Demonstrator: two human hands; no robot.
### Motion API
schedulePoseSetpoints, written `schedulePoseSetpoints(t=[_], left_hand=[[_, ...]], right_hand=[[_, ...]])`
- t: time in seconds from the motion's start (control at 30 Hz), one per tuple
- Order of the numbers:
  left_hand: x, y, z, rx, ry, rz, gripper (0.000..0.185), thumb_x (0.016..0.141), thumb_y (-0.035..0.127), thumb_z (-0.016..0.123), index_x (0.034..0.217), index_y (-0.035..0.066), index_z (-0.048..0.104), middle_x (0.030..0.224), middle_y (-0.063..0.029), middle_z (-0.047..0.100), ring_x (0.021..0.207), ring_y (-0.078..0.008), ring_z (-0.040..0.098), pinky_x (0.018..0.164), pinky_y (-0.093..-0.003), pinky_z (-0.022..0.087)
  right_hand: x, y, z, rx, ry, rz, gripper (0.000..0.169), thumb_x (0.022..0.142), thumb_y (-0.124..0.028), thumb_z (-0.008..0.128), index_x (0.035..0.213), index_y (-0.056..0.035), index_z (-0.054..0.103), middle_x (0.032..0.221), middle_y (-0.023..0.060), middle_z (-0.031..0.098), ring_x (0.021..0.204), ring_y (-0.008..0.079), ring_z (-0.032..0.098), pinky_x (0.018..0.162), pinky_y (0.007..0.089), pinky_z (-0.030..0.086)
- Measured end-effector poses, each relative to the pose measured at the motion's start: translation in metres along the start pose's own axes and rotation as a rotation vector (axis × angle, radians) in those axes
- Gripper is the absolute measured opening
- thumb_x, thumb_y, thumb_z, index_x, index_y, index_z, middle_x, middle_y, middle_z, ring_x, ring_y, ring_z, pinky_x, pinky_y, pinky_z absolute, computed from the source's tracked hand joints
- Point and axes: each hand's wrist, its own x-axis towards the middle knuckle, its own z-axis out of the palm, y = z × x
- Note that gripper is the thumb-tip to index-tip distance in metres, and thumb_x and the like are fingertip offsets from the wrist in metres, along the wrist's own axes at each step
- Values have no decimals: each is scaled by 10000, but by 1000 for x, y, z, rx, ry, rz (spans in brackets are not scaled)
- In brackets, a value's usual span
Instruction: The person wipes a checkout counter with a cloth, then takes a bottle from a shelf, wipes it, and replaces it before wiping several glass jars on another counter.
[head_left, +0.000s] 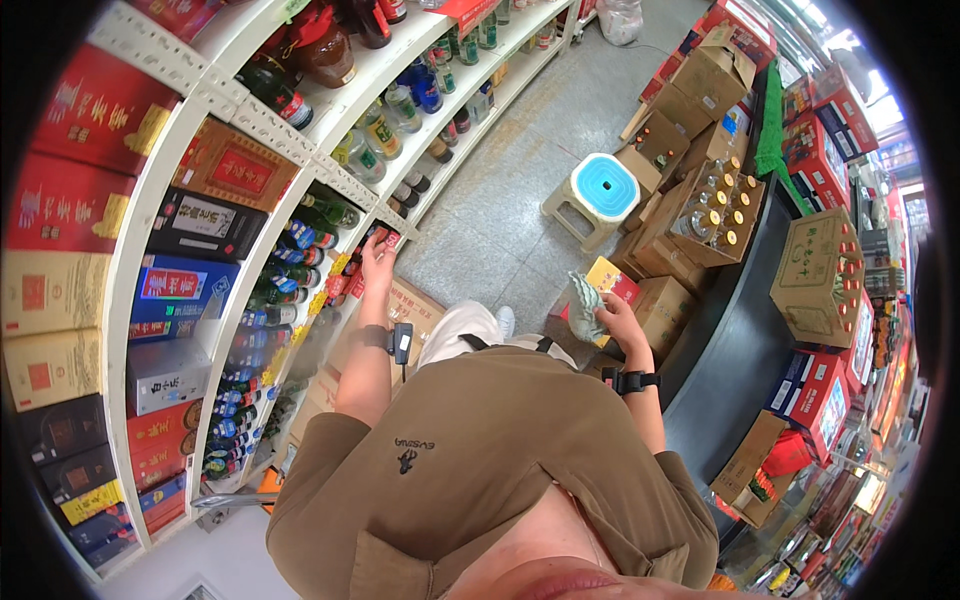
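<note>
My left hand (378, 262) reaches to the lower shelf at the left, its fingers at a small red box or card (391, 240) near the shelf's end; whether it grips this cannot be told. A crumpled pale green cloth (583, 307) is held in my right hand (616, 319), out to the right of my body. Behind the cloth, lower down, lies a yellow and red box (611, 279). Rows of glass bottles (289, 274) with blue labels stand on the shelf beside my left forearm.
White metal shelving (217, 94) with boxed and bottled liquor curves along the left. On the floor ahead stands a white stool (592, 196) with a blue seat. Cardboard boxes (660, 240), an open one holding yellow-capped bottles (716, 201), line the black counter (694, 382) at the right.
</note>
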Motion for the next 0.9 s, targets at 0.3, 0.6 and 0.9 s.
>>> schedulePoseSetpoints(t=[0.3, 0.6, 0.9], left_hand=[[82, -6, 32, -12, -81, -31, 621, 872, 149, 593, 1411, 40, 304, 1293, -169, 491, 1020, -188, 549, 814, -282, 458], [168, 73, 86, -27, -41, -10, 652, 841, 137, 620, 1396, -7, 309, 1287, -225, 494, 1141, -269, 533, 943, -339, 436], [284, 111, 122, 53, -72, 47, 740, 846, 120, 618, 1424, -57, 191, 1410, -250, 361, 1242, -336, 462, 1011, -372, 390]], right_hand=[[44, -25, -9, -30, 49, 96, 315, 830, -75, 589, 1140, -20, 581, 944, 23, 631, 838, 109, 574, 746, 265, 462], [136, -65, -18, -18, 12, 85, 313, 820, -84, 594, 1123, -9, 580, 950, 31, 630, 843, 105, 573, 752, 261, 464], [222, -118, -3, -2, 56, 8, 288, 816, -71, 596, 1093, 10, 584, 950, 26, 621, 856, 106, 553, 772, 253, 442]])
